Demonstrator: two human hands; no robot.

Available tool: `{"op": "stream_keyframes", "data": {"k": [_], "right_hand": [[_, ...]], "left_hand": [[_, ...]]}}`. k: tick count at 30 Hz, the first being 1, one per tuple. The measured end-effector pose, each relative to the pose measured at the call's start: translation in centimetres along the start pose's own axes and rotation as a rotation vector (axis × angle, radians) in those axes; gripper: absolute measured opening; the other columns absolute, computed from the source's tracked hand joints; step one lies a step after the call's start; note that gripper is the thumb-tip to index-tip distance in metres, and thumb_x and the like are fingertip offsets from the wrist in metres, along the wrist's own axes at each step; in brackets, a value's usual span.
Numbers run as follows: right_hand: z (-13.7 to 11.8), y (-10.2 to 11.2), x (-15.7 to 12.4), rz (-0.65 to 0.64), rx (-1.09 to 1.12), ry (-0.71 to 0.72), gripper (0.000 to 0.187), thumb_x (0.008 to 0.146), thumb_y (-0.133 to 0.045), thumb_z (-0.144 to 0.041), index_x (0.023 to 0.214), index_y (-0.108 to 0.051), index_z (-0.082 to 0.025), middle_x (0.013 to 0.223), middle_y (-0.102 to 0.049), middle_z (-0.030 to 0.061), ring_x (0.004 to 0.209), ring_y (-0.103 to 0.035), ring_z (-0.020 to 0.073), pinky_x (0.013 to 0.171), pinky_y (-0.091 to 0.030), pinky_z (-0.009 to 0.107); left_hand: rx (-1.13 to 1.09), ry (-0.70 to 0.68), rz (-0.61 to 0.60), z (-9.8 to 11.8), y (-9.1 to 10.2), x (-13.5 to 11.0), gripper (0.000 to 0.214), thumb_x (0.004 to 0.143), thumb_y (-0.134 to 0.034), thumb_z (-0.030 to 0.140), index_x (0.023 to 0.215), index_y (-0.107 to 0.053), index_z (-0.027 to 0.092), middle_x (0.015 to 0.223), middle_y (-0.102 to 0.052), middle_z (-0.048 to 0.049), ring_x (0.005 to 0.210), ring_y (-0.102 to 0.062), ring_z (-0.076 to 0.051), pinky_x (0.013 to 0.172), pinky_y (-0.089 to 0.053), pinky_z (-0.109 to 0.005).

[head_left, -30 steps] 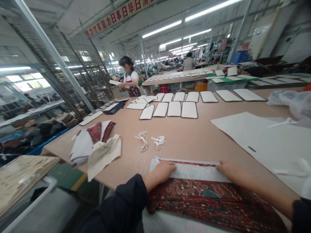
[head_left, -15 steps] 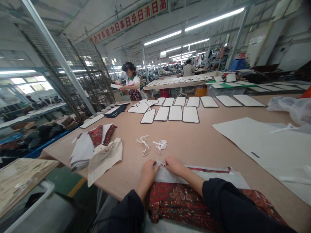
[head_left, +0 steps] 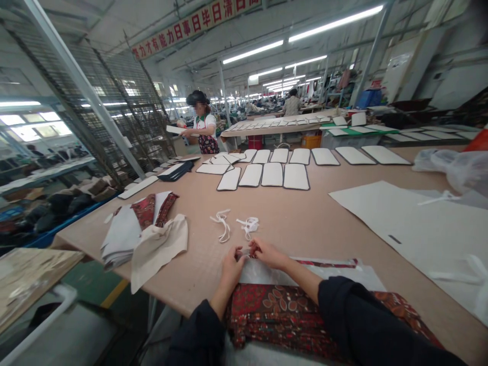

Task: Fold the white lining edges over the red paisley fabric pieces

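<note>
My left hand (head_left: 232,265) and my right hand (head_left: 267,253) meet at the far left corner of a whitish sheet (head_left: 255,273). Their fingers are bent and pinched close together. A small scrap of white and dark red shows between them, too small to name. Along the sheet's far edge runs a red-patterned fabric strip (head_left: 337,264), partly behind my right forearm. Nearer to me lies folded, gathered fabric with a brown and red leaf print (head_left: 278,315), partly covered by my right sleeve. Just beyond my fingers rest two white ties, a bundled one (head_left: 248,226) and a looser one (head_left: 222,225).
Rows of white dark-edged panels (head_left: 272,174) lie across the table (head_left: 305,213). At left sits a stack of pale sheets with patterned cloth (head_left: 122,231) and a cream cloth (head_left: 162,249). A large pale sheet (head_left: 412,229) spreads right. Across the table, a co-worker (head_left: 204,124) holds a panel.
My right hand has lifted slightly and its fingers have curled at the sheet's corner. My left hand has turned a little, staying close. The view has shifted slightly.
</note>
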State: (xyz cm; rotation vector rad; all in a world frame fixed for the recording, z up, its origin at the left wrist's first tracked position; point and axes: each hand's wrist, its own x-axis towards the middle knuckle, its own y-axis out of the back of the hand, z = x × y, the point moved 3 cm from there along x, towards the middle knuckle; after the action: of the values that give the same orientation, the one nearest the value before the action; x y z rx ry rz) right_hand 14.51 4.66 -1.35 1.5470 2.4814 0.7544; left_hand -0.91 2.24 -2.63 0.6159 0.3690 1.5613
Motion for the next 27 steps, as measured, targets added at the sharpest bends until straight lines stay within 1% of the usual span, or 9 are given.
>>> {"op": "stream_keyframes", "data": {"k": [3, 6, 9, 12, 15, 17, 19, 23, 27], "right_hand": [[-0.1, -0.2, 0.9, -0.001, -0.157, 0.029, 0.028, 0.067, -0.043, 0.0, 0.086, -0.052, -0.017, 0.075, -0.058, -0.001, 0.069, -0.052, 0.0115, 0.065, -0.038, 0.022], [-0.3, -0.2, 1.3, -0.027, -0.312, 0.066, 0.02, 0.067, -0.048, -0.003, 0.079, -0.057, -0.016, 0.079, -0.06, 0.0014, 0.074, -0.051, 0.0132, 0.068, -0.037, 0.022], [-0.3, -0.3, 1.7, -0.066, -0.384, 0.066, 0.016, 0.069, -0.05, -0.006, 0.077, -0.061, -0.015, 0.079, -0.061, 0.0024, 0.075, -0.051, 0.0137, 0.069, -0.037, 0.022], [-0.2, -0.3, 2.1, -0.097, -0.428, 0.018, 0.017, 0.073, -0.049, -0.008, 0.077, -0.064, -0.014, 0.077, -0.062, 0.0031, 0.072, -0.052, 0.0133, 0.068, -0.037, 0.022], [-0.4, -0.3, 2.5, -0.119, -0.483, -0.014, 0.018, 0.074, -0.049, -0.009, 0.079, -0.065, -0.013, 0.079, -0.062, 0.0043, 0.073, -0.052, 0.0133, 0.067, -0.036, 0.021], [-0.5, -0.3, 2.7, -0.129, -0.526, -0.019, 0.017, 0.074, -0.05, -0.009, 0.079, -0.065, -0.013, 0.081, -0.062, 0.0048, 0.074, -0.052, 0.0135, 0.066, -0.036, 0.021], [-0.6, -0.4, 2.9, -0.138, -0.559, -0.023, 0.016, 0.075, -0.05, -0.011, 0.079, -0.065, -0.013, 0.082, -0.062, 0.0049, 0.074, -0.051, 0.0137, 0.065, -0.035, 0.022], [-0.6, -0.7, 3.4, -0.165, -0.608, -0.03, 0.016, 0.077, -0.049, -0.013, 0.082, -0.064, -0.014, 0.084, -0.062, 0.0049, 0.074, -0.052, 0.0142, 0.063, -0.035, 0.023], [-0.6, -0.9, 3.9, -0.199, -0.626, -0.04, 0.013, 0.074, -0.053, -0.012, 0.082, -0.064, -0.014, 0.084, -0.062, 0.0057, 0.076, -0.052, 0.0151, 0.065, -0.035, 0.024]], "left_hand": [[0.058, 0.018, 0.0, -0.2, -0.1, 0.1, 0.035, 0.073, -0.057, 0.022, 0.107, -0.051, 0.019, 0.079, -0.062, 0.0013, 0.077, -0.059, -0.014, 0.075, -0.043, -0.026], [0.18, 0.004, 0.016, 0.2, 0.0, -0.1, 0.037, 0.074, -0.057, 0.022, 0.11, -0.049, 0.018, 0.085, -0.063, -0.0007, 0.084, -0.058, -0.016, 0.078, -0.041, -0.028], [0.337, -0.047, 0.069, 1.0, 0.3, -0.7, 0.033, 0.075, -0.058, 0.022, 0.106, -0.05, 0.016, 0.096, -0.061, -0.0048, 0.093, -0.055, -0.018, 0.082, -0.039, -0.031], [0.497, -0.142, 0.089, 1.9, 0.5, -1.2, 0.021, 0.078, -0.055, 0.024, 0.098, -0.054, 0.018, 0.101, -0.058, -0.0054, 0.097, -0.051, -0.019, 0.083, -0.037, -0.032], [0.66, -0.26, 0.017, 2.4, 0.3, -1.5, 0.012, 0.083, -0.049, 0.025, 0.087, -0.059, 0.02, 0.093, -0.058, -0.0043, 0.092, -0.05, -0.02, 0.081, -0.035, -0.034], [0.744, -0.324, -0.042, 2.5, 0.0, -1.6, 0.016, 0.086, -0.045, 0.025, 0.082, -0.06, 0.02, 0.087, -0.058, -0.004, 0.088, -0.05, -0.021, 0.079, -0.035, -0.035], [0.791, -0.365, -0.085, 2.6, -0.2, -1.6, 0.018, 0.086, -0.044, 0.023, 0.081, -0.061, 0.02, 0.087, -0.058, -0.0042, 0.086, -0.05, -0.021, 0.077, -0.036, -0.035], [0.825, -0.396, -0.147, 2.9, -0.4, -1.9, 0.018, 0.086, -0.043, 0.017, 0.085, -0.06, 0.018, 0.09, -0.057, -0.0057, 0.087, -0.05, -0.02, 0.076, -0.038, -0.033], [0.869, -0.411, -0.166, 3.6, -0.4, -2.1, 0.025, 0.086, -0.039, 0.013, 0.105, -0.056, 0.017, 0.093, -0.057, -0.007, 0.088, -0.05, -0.021, 0.076, -0.04, -0.034]]}}
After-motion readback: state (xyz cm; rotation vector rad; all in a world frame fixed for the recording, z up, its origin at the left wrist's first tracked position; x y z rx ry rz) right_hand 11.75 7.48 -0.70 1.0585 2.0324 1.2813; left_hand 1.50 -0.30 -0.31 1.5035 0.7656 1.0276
